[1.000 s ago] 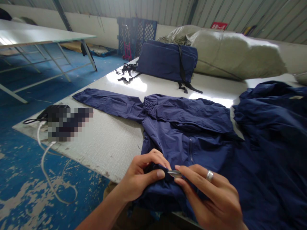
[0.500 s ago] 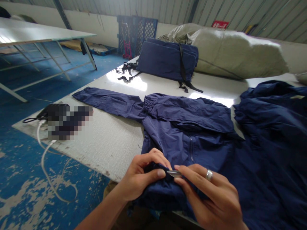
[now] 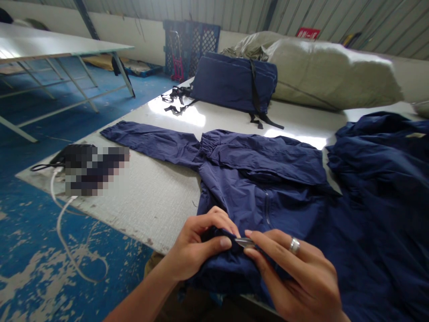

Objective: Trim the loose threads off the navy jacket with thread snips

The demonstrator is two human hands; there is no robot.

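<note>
Nearest the camera, the left hand (image 3: 197,250) has its grip pressed together on a bunched fold of the navy jacket (image 3: 254,197): the thumb lies on top and the fingers curl over the cloth at the hem. Just right of it, the right hand (image 3: 295,277), with a silver ring (image 3: 294,245) on one finger, pinches a small metal tool (image 3: 244,242) between thumb and forefinger. The tool's tip touches the fold held by the left hand, so the worked spot lies between the two grips, at the near edge of the tabletop (image 3: 157,197). I cannot tell what kind of tool it is, as only a short bright sliver shows.

The jacket spreads away from the hands, front up with its zip running up the middle. One sleeve stretches left across the tabletop and the other is folded across the chest. No brand or label can be read on it.

To the right, a heap of navy garments (image 3: 385,179) touches the jacket and bears a small pale tag (image 3: 415,135), too blurred to read. To the left a dark, pixelated object (image 3: 90,170) sits near the corner, with a white cable (image 3: 63,223) trailing to the blue floor (image 3: 33,268).

Farther back lies a folded navy bundle (image 3: 231,82) bound with a black strap, against a pale sack (image 3: 328,76). On the far wall a red sign (image 3: 307,33) carries white marks that are not legible.
</note>
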